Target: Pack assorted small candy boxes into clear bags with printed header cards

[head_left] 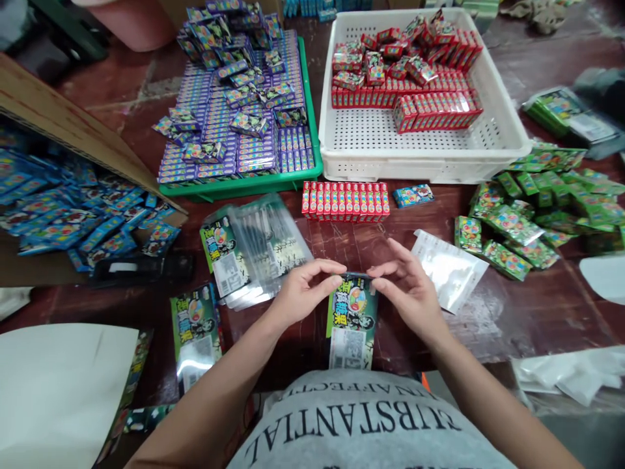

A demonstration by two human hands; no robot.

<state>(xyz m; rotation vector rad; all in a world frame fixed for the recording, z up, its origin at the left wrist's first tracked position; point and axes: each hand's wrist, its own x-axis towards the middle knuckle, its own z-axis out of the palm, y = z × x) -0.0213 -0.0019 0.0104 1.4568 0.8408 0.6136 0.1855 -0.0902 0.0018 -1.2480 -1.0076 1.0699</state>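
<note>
In front of my body, a green and black printed plastic pouch (352,319) lies with its top edge toward the far side. My left hand (312,286) pinches the pouch's top left corner between thumb and index finger. At the top right corner, my right hand (407,286) has its thumb and index finger on the edge, other fingers raised. Left of my hands is a fanned stack of clear-topped pouches (266,241). Beyond the hands stands a row of small red boxes (346,200), with a blue packet (413,195) beside it.
A green tray (315,146) of purple boxes and a white perforated basket (420,166) of red boxes stand behind. Green boxes (517,228) are heaped right, near a white plastic sheet (449,270). A cardboard box (88,130) holds blue packets left. More pouches (195,332) lie near my left forearm.
</note>
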